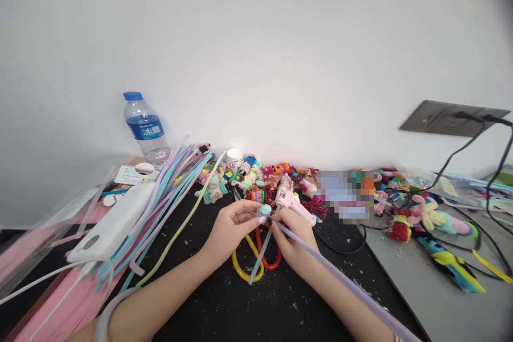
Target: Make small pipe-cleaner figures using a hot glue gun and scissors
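The left hand (234, 222) and right hand (299, 223) are bare. A thick, smooth, pale grey bangle (106, 316) rings the left forearm (172, 283); something small and pale, mostly cut off, edges the right forearm (340, 299).

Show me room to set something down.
Largest: the scrap-flecked black tabletop between the forearms, nearer than the scissors. Smaller: right of the right forearm, beside the gray surface. Crowded: fuzzy figures along the wall, fuzzy strips at left.

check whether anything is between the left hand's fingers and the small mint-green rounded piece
Nothing visible is: the left hand appears to hold the small mint-green rounded piece directly in its fingers. The scissors with yellow and red loop handles lie beneath, not between.
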A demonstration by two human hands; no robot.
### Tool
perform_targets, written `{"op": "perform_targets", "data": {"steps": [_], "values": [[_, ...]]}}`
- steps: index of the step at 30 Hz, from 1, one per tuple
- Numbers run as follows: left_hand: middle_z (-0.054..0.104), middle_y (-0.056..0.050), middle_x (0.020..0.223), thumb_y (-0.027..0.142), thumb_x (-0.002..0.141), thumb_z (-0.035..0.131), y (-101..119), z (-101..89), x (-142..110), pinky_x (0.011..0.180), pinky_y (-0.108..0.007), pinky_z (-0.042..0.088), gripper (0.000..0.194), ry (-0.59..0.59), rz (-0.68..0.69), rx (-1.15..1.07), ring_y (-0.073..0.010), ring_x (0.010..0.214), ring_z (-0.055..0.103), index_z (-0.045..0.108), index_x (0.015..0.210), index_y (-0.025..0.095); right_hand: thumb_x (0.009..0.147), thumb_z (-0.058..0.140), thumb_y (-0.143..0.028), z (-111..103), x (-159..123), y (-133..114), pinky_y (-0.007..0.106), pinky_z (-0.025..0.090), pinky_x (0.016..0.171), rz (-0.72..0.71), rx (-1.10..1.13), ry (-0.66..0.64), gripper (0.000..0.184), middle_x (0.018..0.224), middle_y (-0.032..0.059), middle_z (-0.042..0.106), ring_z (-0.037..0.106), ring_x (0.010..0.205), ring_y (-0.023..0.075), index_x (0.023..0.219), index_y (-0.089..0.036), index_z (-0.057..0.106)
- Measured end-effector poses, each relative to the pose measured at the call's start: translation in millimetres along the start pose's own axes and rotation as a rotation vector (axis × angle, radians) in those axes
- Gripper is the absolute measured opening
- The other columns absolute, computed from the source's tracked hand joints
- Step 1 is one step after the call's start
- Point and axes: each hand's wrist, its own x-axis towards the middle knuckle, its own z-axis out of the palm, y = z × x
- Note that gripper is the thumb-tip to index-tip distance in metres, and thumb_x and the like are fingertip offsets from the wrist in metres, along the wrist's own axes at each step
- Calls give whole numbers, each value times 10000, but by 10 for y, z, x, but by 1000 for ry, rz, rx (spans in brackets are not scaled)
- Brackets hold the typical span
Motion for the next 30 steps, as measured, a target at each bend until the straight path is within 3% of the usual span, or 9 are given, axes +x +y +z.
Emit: {"op": "perform_targets", "data": {"steps": [4, 8, 13, 21, 26, 30], "values": [[710, -57, 911, 195, 663, 728, 28, -9, 16, 794, -285, 526, 262, 61, -50, -53, -178, 853, 658, 648, 909, 149, 783, 447, -108, -53, 18, -3, 272, 431, 643, -40, -27, -34, 180, 806, 39, 576, 531, 720, 168, 904, -189, 553], [707, -38, 864, 205, 652, 742, 35, -77, 64, 732, -254, 535, 305, 177, -102, -158, -153, 806, 657, 638, 936, 159, 667, 490, -116, -102, 67, 73, 402, 405, 822, 26, -355, 116, 451, 1101, 119, 517, 478, 1004, 279, 1114, -175, 492], [706, -13, 882, 164, 675, 717, 19, -201, 157, 717, -215, 537, 279, 249, -123, -358, -109, 780, 647, 640, 943, 182, 680, 517, -162, -106, 102, 239, 384, 409, 717, 200, -652, 90, 491, 1096, 143, 514, 492, 930, 301, 1167, -175, 463], [692, 23, 815, 122, 702, 678, -6, -299, 244, 737, -205, 530, 150, 286, -186, -503, -85, 725, 647, 628, 818, 203, 732, 486, -101, -149, 108, 344, 400, 429, 802, 159, -651, 40, 421, 1047, 155, 532, 504, 970, 300, 1152, -125, 470], [695, 17, 864, 108, 737, 627, -15, -348, 281, 789, -227, 523, 152, 296, -184, -506, -104, 771, 661, 628, 833, 226, 788, 413, -50, -196, 123, 509, 395, 442, 823, 61, -574, 33, 406, 1094, 151, 525, 479, 1058, 286, 1179, -141, 471], [692, 22, 797, 68, 738, 612, 5, -345, 288, 732, -184, 526, 168, 327, -202, -577, -91, 733, 665, 624, 818, 216, 794, 414, -43, -264, 161, 656, 420, 422, 873, 16, -594, 66, 404, 1137, 144, 533, 455, 1106, 284, 1171, -157, 503]]}}
